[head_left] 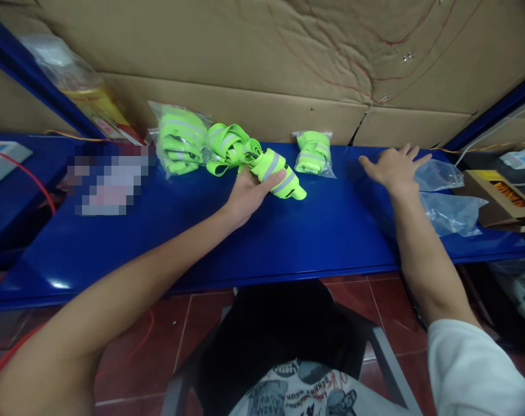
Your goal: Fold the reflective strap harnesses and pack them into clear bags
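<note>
Gripping a folded neon-yellow strap bundle [283, 188] with grey reflective bands, the seated person's left hand [249, 196] is closed around its near side, thumb on top, at the middle of a blue tabletop [331, 231]. Behind that hand lies a looser heap of matching strap [228, 144], its loops open; whether it joins the held bundle I cannot tell. The right hand [392, 167] is empty, fingers spread, at the right of the table, just beside two flat clear bags [453, 212]. Whether its fingertips touch the plastic, I cannot make out.

The likeliest trouble, to my eye, is unravelling: only one hand holds the folds, so a slack thumb could let them spring apart. The loose loops could snag and drag if the bundle were lifted sharply. The thin bags may cling together, or slide if brushed, because they look light and slippery.

As for edges, the table's front lip runs close before the person's lap, with a red tiled floor below; the nearer bag lies not far from that lip. At the back, a cardboard wall [201, 52] stops any reach. A filled bag [182, 141] stands left of the heap, and a smaller filled bag [315, 153] sits between the hands, near the wall. An open cardboard box [500, 199] crowds the right. Bare blue surface lies between the forearms, the roomiest spot for moving.
</note>
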`<act>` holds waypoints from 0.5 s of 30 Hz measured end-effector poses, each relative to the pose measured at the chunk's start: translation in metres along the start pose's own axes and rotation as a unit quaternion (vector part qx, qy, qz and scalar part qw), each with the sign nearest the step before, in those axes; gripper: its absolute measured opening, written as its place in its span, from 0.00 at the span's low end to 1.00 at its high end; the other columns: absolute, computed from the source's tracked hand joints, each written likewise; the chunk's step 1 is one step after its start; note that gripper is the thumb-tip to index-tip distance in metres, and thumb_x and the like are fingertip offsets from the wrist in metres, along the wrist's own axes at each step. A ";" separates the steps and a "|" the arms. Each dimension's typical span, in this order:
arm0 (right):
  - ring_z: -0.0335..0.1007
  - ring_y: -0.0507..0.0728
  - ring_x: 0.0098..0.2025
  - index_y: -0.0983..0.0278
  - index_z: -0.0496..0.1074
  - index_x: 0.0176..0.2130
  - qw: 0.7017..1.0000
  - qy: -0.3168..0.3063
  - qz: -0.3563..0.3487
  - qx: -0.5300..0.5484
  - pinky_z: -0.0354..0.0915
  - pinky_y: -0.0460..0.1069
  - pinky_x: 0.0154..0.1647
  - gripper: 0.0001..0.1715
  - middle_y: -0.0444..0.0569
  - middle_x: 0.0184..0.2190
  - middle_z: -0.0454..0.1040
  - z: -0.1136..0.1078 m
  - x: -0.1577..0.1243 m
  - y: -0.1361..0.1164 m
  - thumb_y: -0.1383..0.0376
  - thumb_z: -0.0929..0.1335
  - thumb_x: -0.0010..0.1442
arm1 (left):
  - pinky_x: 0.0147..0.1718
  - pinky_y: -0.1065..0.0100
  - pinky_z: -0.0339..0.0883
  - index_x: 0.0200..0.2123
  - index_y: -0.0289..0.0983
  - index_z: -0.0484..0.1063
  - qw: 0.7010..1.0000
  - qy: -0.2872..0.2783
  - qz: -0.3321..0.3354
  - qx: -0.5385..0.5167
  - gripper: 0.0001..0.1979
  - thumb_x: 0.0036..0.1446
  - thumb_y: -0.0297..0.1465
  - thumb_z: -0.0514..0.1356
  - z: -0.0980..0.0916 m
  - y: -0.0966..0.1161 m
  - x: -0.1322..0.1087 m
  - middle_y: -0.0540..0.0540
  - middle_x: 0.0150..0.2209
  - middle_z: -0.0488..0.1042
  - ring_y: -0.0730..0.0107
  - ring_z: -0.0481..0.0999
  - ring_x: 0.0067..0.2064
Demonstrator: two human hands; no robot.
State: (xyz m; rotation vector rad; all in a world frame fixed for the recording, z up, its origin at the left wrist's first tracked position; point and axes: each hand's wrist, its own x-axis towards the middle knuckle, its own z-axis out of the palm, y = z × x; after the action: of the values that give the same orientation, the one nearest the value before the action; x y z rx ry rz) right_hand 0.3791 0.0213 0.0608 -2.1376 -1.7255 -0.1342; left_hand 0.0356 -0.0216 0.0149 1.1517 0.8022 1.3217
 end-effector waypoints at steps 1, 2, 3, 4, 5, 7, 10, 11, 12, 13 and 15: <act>0.46 0.91 0.76 0.76 0.79 0.54 0.998 -0.013 0.052 -0.024 0.53 0.87 0.62 0.32 0.88 0.71 0.58 -0.001 0.003 0.004 0.49 0.73 0.69 | 0.63 0.48 0.78 0.51 0.37 0.77 1.000 -0.011 0.001 0.004 0.32 0.49 0.43 0.82 0.001 0.001 -0.001 0.39 0.56 0.83 0.50 0.82 0.59; 0.48 0.92 0.76 0.76 0.78 0.55 0.994 -0.023 0.095 -0.048 0.57 0.86 0.61 0.34 0.89 0.71 0.59 -0.003 0.005 0.005 0.47 0.74 0.68 | 0.63 0.48 0.78 0.51 0.37 0.78 1.000 -0.023 0.001 0.008 0.31 0.48 0.42 0.82 0.001 0.003 -0.002 0.40 0.55 0.83 0.49 0.83 0.59; 0.50 0.92 0.75 0.76 0.78 0.55 0.988 -0.030 0.134 -0.071 0.60 0.85 0.60 0.37 0.89 0.70 0.61 -0.004 0.006 0.004 0.46 0.74 0.67 | 0.63 0.48 0.78 0.50 0.37 0.78 0.999 -0.032 -0.001 0.012 0.31 0.47 0.42 0.82 0.001 0.004 -0.003 0.40 0.54 0.84 0.49 0.83 0.59; 0.52 0.92 0.75 0.77 0.78 0.57 0.983 -0.048 0.152 -0.087 0.62 0.84 0.59 0.39 0.89 0.69 0.62 -0.005 0.006 0.002 0.44 0.74 0.67 | 0.63 0.47 0.78 0.50 0.37 0.79 0.999 -0.039 -0.003 0.014 0.30 0.47 0.41 0.82 0.002 0.005 -0.004 0.40 0.53 0.84 0.49 0.83 0.58; 0.56 0.91 0.74 0.77 0.78 0.58 0.980 -0.072 0.159 -0.097 0.63 0.84 0.58 0.41 0.89 0.68 0.64 -0.006 0.006 -0.002 0.43 0.73 0.68 | 0.63 0.47 0.78 0.50 0.36 0.79 0.999 -0.043 -0.007 0.014 0.30 0.47 0.41 0.82 0.002 0.006 -0.004 0.40 0.53 0.85 0.49 0.83 0.59; 0.62 0.89 0.71 0.76 0.78 0.60 0.972 -0.121 0.166 -0.112 0.62 0.84 0.61 0.42 0.85 0.66 0.69 -0.009 0.004 -0.010 0.41 0.72 0.69 | 0.63 0.47 0.78 0.50 0.36 0.80 0.999 -0.043 -0.019 0.012 0.30 0.48 0.42 0.82 0.002 0.008 -0.005 0.40 0.54 0.85 0.48 0.83 0.59; 0.64 0.87 0.72 0.75 0.76 0.63 0.966 -0.155 0.164 -0.123 0.57 0.83 0.70 0.43 0.80 0.70 0.68 -0.011 -0.001 -0.017 0.41 0.71 0.70 | 0.63 0.47 0.78 0.51 0.35 0.80 0.999 -0.035 -0.032 0.013 0.30 0.49 0.43 0.82 0.001 0.007 -0.004 0.38 0.55 0.84 0.47 0.83 0.59; 0.63 0.86 0.73 0.76 0.76 0.63 0.970 -0.146 0.154 -0.116 0.55 0.82 0.72 0.43 0.79 0.72 0.65 -0.012 -0.003 -0.018 0.42 0.71 0.70 | 0.63 0.47 0.78 0.51 0.35 0.80 0.999 -0.032 -0.036 0.016 0.30 0.49 0.43 0.81 0.000 0.007 -0.003 0.38 0.55 0.84 0.47 0.83 0.59; 0.62 0.86 0.74 0.76 0.75 0.64 0.978 -0.126 0.134 -0.098 0.54 0.81 0.73 0.42 0.79 0.73 0.63 -0.013 -0.005 -0.020 0.43 0.72 0.70 | 0.63 0.47 0.78 0.51 0.35 0.80 0.999 -0.029 -0.038 0.020 0.30 0.49 0.43 0.81 0.000 0.007 -0.003 0.38 0.55 0.85 0.47 0.83 0.59; 0.60 0.85 0.75 0.75 0.74 0.65 0.988 -0.096 0.101 -0.066 0.54 0.80 0.74 0.40 0.78 0.74 0.62 -0.015 -0.008 -0.021 0.46 0.71 0.71 | 0.63 0.47 0.78 0.50 0.35 0.80 0.999 -0.026 -0.041 0.023 0.30 0.49 0.44 0.81 -0.001 0.006 -0.002 0.38 0.54 0.85 0.47 0.83 0.60; 0.57 0.80 0.77 0.68 0.73 0.67 0.999 -0.013 -0.007 0.033 0.55 0.77 0.77 0.35 0.71 0.75 0.62 -0.017 -0.014 -0.025 0.49 0.72 0.71 | 0.63 0.47 0.78 0.50 0.35 0.80 0.998 -0.021 -0.046 0.027 0.30 0.49 0.44 0.81 -0.001 0.006 -0.002 0.38 0.54 0.85 0.46 0.83 0.60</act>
State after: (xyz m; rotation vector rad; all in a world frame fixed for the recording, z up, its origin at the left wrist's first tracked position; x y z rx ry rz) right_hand 0.3546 0.0068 0.0779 -2.0896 -1.7359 -0.0534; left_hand 0.0324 -0.0237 0.0195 1.1670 0.8548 1.2030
